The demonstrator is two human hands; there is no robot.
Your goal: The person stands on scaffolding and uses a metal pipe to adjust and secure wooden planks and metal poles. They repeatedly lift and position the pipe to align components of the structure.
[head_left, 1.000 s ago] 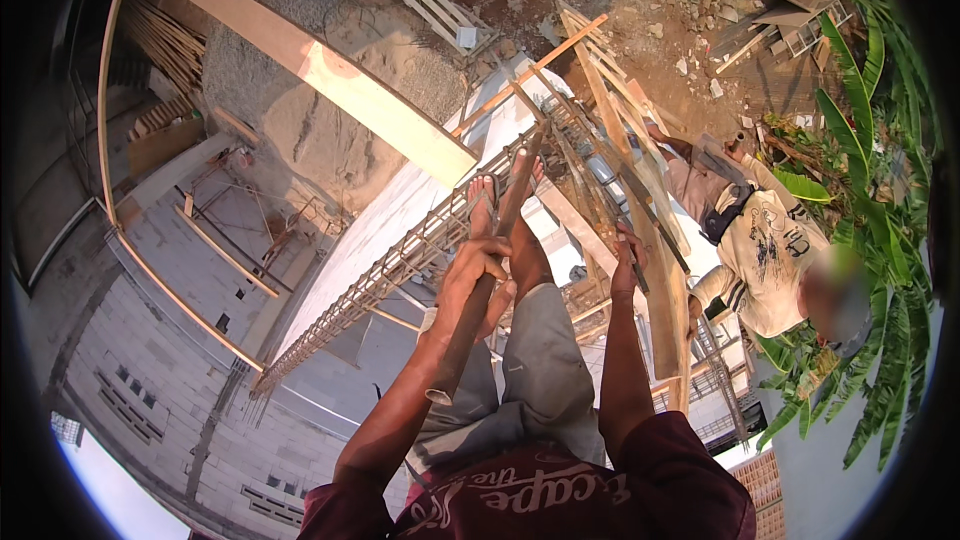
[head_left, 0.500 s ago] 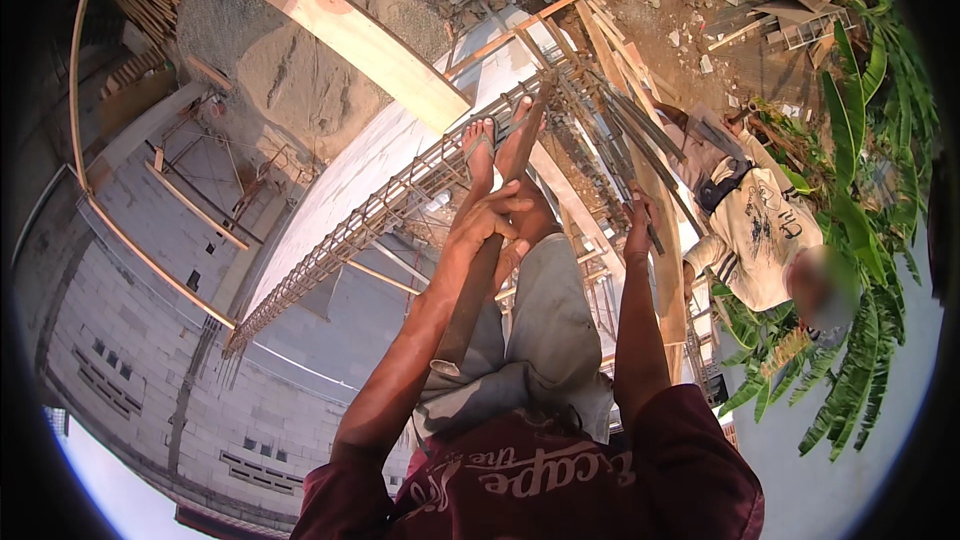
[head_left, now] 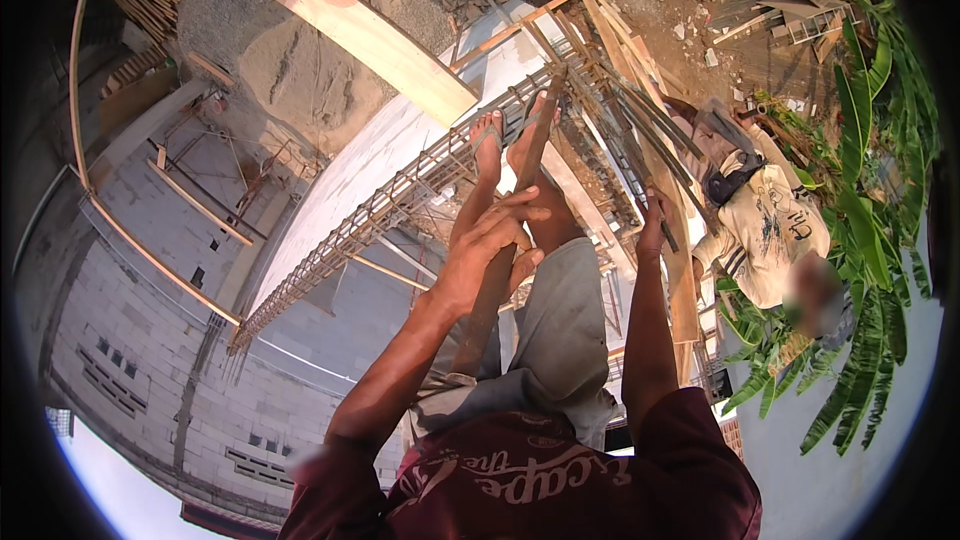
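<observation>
My left hand [head_left: 492,252] is closed around a long brown bar [head_left: 535,145], which slants from my lap up past my feet toward a rebar cage. My right hand [head_left: 652,225] is on the right, with its fingers curled at one of the dark steel bars [head_left: 640,180] bundled there; part of its grip is hidden. Both of my feet, in sandals, are at the long rebar cage [head_left: 400,185], which crosses from the lower left to the upper middle. The bar's far end meets the cage's tied rods, where exact contact is unclear.
A co-worker in a light shirt [head_left: 775,230] is close on the right, beside banana leaves [head_left: 870,230]. A wide wooden board [head_left: 370,30] reaches in from the upper left. Below lie a sand heap [head_left: 310,80], a block wall [head_left: 130,330] and loose timber [head_left: 800,20].
The brown bar's near end has shifted down behind my left forearm and hand. My right hand has moved slightly to the right. The whole view has shifted a little.
</observation>
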